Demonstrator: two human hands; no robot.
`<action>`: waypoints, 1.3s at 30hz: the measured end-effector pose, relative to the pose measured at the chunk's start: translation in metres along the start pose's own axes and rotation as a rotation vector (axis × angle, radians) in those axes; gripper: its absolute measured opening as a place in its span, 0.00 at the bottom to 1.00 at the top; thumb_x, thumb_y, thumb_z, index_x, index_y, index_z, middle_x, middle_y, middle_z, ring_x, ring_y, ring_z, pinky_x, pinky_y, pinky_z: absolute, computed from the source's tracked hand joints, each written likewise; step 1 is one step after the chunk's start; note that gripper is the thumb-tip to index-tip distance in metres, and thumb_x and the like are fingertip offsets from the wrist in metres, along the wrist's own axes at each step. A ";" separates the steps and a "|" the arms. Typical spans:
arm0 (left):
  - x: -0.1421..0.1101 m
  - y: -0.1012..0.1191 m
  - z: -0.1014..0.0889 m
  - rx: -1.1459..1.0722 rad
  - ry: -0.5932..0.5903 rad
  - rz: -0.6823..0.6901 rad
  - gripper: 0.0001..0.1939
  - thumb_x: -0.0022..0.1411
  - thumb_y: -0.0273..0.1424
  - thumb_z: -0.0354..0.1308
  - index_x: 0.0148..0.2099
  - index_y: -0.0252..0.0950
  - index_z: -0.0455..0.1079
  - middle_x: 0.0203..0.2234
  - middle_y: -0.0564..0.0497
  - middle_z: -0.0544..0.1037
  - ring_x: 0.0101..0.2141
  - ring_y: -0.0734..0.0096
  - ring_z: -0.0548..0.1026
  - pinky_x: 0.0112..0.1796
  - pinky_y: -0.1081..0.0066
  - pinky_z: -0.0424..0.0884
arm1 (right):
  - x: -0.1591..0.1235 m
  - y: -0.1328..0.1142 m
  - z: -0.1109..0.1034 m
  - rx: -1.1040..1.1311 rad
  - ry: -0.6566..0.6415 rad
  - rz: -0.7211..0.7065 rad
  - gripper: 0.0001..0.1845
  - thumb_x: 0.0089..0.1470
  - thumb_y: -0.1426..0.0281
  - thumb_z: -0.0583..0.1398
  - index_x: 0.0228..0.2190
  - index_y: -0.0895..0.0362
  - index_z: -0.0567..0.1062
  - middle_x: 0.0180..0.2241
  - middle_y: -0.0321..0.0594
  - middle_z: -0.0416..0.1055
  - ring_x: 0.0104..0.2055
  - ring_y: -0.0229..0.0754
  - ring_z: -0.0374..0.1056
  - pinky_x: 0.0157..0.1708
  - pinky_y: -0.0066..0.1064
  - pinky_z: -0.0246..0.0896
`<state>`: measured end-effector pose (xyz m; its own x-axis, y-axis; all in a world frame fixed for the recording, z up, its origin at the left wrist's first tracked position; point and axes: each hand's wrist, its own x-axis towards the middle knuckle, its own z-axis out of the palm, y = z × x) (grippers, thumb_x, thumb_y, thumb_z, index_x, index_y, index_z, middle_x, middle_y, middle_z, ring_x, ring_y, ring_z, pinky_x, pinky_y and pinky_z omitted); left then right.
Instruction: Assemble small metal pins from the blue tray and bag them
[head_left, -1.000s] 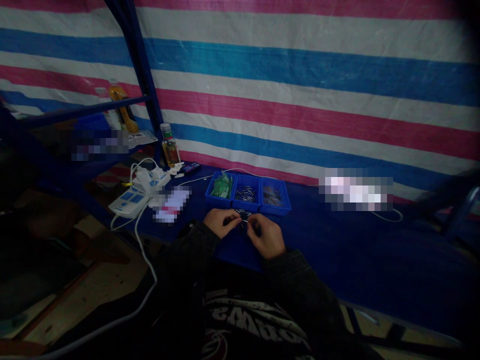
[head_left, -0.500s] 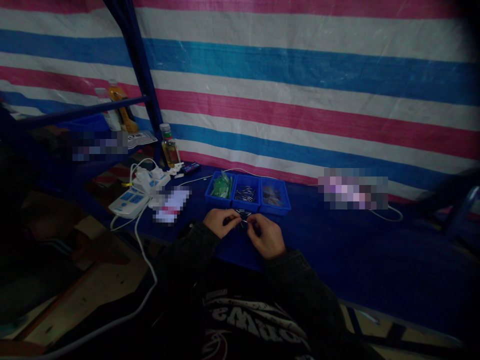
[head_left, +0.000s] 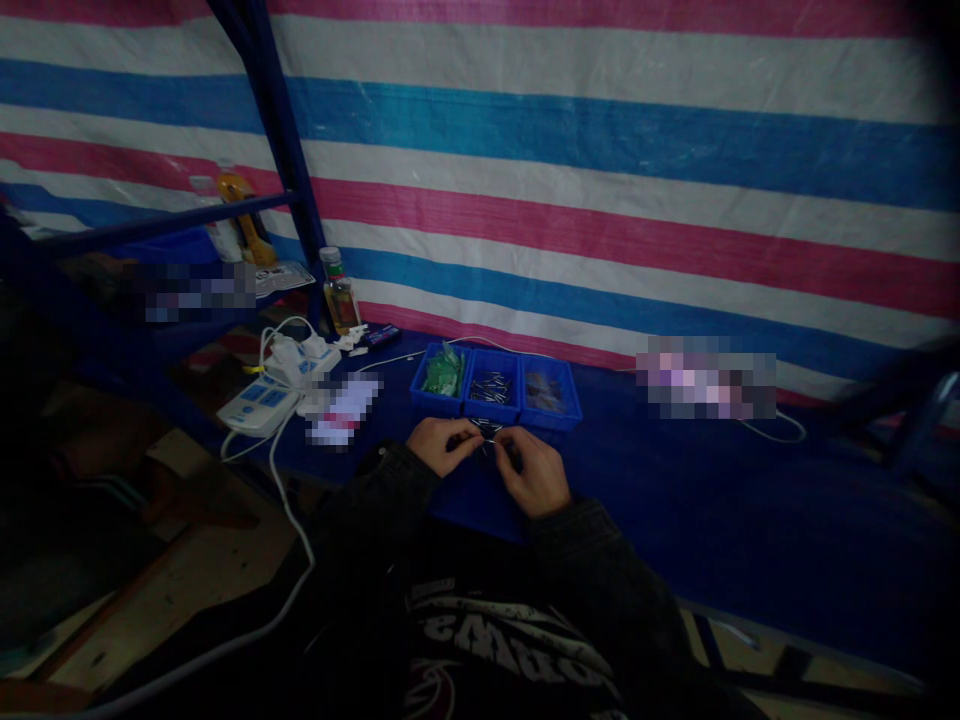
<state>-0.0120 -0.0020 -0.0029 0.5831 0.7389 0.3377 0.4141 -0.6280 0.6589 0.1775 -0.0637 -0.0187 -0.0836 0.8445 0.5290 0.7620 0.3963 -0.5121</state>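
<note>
My left hand (head_left: pixel 441 445) and my right hand (head_left: pixel 534 474) face each other just above the front of the blue table, thumbs and forefingers pinched. A thin, shiny metal piece (head_left: pixel 488 441) shows between the fingertips; its exact kind is too small to make out. Right behind the fingertips is a small heap of dark, slender metal pieces (head_left: pixel 487 428). Three joined blue bins stand beyond my hands: the left bin (head_left: pixel 436 408) has green plastic packets, the middle bin (head_left: pixel 491 412) similar metal pieces, and the right bin (head_left: pixel 553 418) small clear-looking packets.
A white power strip (head_left: pixel 259 405) with plugs and cables lies on the left, next to a blurred-out phone (head_left: pixel 343 412). Behind it stands a drink bottle (head_left: pixel 341 300) by a blue metal frame (head_left: pixel 289 150). A second blurred item (head_left: pixel 705 378) rests at the back right, before a striped sheet (head_left: pixel 600 180).
Both hands stay almost in place; only the fingertips and the thin piece between them shift very slightly. The bins and other things have not moved.
</note>
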 end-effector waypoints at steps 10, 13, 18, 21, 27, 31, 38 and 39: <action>-0.001 0.002 0.000 0.001 0.019 0.003 0.11 0.65 0.35 0.56 0.38 0.35 0.77 0.25 0.52 0.80 0.25 0.75 0.74 0.28 0.78 0.66 | -0.001 0.004 0.000 0.000 -0.007 0.023 0.09 0.64 0.68 0.50 0.37 0.53 0.70 0.35 0.40 0.76 0.36 0.44 0.72 0.38 0.31 0.61; -0.001 0.002 0.000 0.002 0.021 0.005 0.11 0.65 0.35 0.56 0.37 0.35 0.77 0.24 0.52 0.79 0.25 0.75 0.74 0.29 0.78 0.66 | -0.001 0.004 0.000 -0.009 -0.002 0.041 0.09 0.64 0.68 0.50 0.37 0.53 0.70 0.35 0.40 0.75 0.36 0.44 0.72 0.37 0.31 0.60; -0.001 0.001 0.000 0.001 0.028 0.008 0.11 0.65 0.36 0.56 0.38 0.35 0.77 0.25 0.52 0.79 0.26 0.75 0.75 0.29 0.78 0.66 | 0.000 0.003 -0.001 -0.031 -0.008 0.071 0.10 0.65 0.67 0.49 0.36 0.53 0.69 0.32 0.39 0.75 0.34 0.43 0.71 0.35 0.31 0.58; -0.001 0.000 0.001 0.000 0.032 0.010 0.11 0.65 0.36 0.56 0.38 0.35 0.76 0.24 0.52 0.79 0.25 0.75 0.74 0.29 0.78 0.66 | 0.000 0.003 -0.001 -0.044 -0.010 0.087 0.12 0.66 0.66 0.48 0.34 0.54 0.69 0.31 0.38 0.74 0.32 0.42 0.71 0.34 0.30 0.57; -0.001 0.001 0.000 0.004 0.039 0.016 0.12 0.65 0.35 0.56 0.37 0.34 0.76 0.23 0.53 0.78 0.25 0.76 0.74 0.29 0.78 0.66 | 0.000 0.003 -0.001 -0.027 -0.031 0.077 0.13 0.67 0.65 0.48 0.35 0.54 0.68 0.30 0.39 0.73 0.32 0.42 0.70 0.34 0.30 0.57; -0.001 0.004 -0.001 0.014 0.033 0.036 0.11 0.64 0.34 0.57 0.36 0.34 0.77 0.24 0.52 0.79 0.23 0.77 0.72 0.28 0.78 0.65 | 0.001 0.004 -0.001 0.013 -0.050 0.033 0.12 0.66 0.66 0.48 0.34 0.54 0.68 0.31 0.39 0.73 0.32 0.41 0.71 0.35 0.30 0.58; -0.001 0.005 -0.003 -0.005 -0.022 0.072 0.10 0.63 0.33 0.58 0.36 0.33 0.77 0.25 0.52 0.80 0.23 0.77 0.72 0.28 0.78 0.65 | 0.001 0.001 -0.001 0.039 -0.084 -0.024 0.12 0.67 0.67 0.48 0.35 0.54 0.69 0.32 0.39 0.74 0.33 0.41 0.71 0.36 0.29 0.59; -0.001 0.005 -0.003 -0.005 -0.026 0.069 0.10 0.63 0.33 0.57 0.37 0.33 0.77 0.25 0.52 0.80 0.24 0.77 0.73 0.28 0.78 0.66 | 0.000 0.001 -0.001 0.040 -0.083 -0.027 0.11 0.66 0.67 0.49 0.35 0.54 0.69 0.32 0.39 0.74 0.34 0.41 0.72 0.36 0.29 0.60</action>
<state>-0.0125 -0.0052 0.0026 0.6281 0.6874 0.3646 0.3694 -0.6758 0.6378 0.1794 -0.0632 -0.0183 -0.1580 0.8596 0.4859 0.7330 0.4318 -0.5256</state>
